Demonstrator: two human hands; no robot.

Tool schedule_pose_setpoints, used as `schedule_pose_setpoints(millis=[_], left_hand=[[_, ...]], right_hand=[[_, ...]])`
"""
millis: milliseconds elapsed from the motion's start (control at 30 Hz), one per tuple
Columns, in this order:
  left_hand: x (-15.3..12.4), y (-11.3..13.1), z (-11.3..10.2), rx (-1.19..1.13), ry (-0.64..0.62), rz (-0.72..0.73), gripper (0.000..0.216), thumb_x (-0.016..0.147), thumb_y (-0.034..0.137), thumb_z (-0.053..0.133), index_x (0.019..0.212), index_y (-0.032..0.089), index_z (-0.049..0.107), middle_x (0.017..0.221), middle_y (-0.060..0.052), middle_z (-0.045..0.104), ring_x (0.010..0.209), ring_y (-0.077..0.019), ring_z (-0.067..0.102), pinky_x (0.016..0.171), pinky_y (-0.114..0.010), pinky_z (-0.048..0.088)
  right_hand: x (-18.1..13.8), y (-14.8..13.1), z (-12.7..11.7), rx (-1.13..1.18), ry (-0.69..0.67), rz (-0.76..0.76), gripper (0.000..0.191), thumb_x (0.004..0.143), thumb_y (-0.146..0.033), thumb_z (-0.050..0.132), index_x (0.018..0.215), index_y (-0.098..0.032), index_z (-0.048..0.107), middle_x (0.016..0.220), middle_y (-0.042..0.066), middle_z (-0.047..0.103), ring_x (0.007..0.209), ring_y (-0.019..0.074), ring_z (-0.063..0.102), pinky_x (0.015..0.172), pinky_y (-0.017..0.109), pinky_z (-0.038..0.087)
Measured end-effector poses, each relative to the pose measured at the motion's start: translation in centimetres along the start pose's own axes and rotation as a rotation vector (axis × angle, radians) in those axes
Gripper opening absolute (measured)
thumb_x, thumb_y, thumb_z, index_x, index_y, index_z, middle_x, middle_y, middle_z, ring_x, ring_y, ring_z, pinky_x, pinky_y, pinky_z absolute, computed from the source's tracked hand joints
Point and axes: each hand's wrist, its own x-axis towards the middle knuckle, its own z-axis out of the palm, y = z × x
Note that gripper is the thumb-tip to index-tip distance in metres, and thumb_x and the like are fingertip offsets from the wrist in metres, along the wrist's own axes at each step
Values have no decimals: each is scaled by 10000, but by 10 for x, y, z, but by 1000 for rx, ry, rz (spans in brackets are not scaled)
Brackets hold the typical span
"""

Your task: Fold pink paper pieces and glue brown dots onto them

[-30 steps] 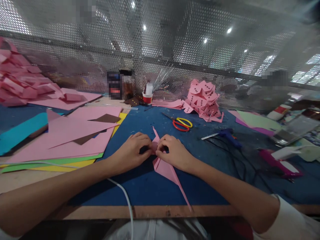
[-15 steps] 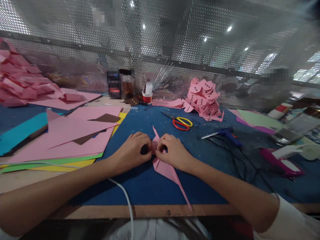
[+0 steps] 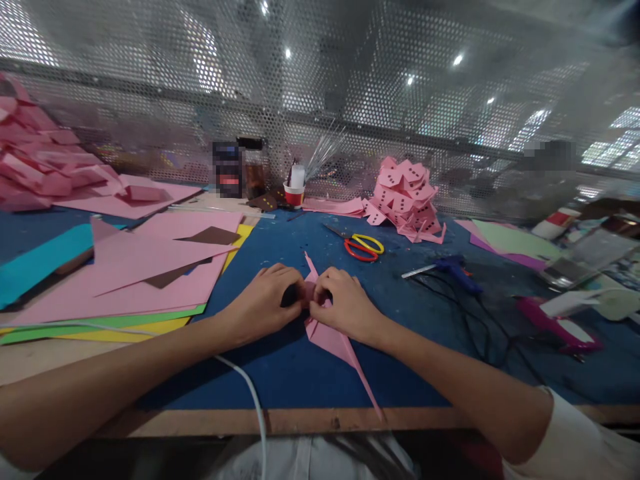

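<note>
Folded pink paper (image 3: pixel 331 341) in the pinch of left hand (image 3: pixel 273 297) and right hand (image 3: pixel 346 303), tail (image 3: pixel 367 383) over wooden edge (image 3: pixel 300 421), scissors (image 3: pixel 361 251) well apart

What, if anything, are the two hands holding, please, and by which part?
The left hand and right hand seem to pinch the folded pink paper between its far tip and wide part; the exact grip is hidden.

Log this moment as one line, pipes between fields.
left hand: touching folded pink paper piece | right hand: touching same piece | beyond hands: scissors with red and yellow loop handles | right side: blue glue gun
</note>
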Motion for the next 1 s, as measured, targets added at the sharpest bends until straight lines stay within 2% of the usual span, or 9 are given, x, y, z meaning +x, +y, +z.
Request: schedule_pose_setpoints(millis=[433,1000], left_hand=[[0,-3,6,45,16,2,23,832,232,576,847,215,577,939,-21,658,993,-244,548,877,-387,393],[2,-2,-3,-29,-51,-20,75,805,173,568,848,223,603,962,-9,671,1035,-236,553,918,-389,383]], right_hand=[[2,2,2,-21,16,13,131,719,-214,687,758,-196,564,893,-6,585,845,167,509,747,315,317],[3,2,-4,58,-51,32,51,743,-197,656,789,-203,635,919,0,621,904,182,551,825,342,332]])
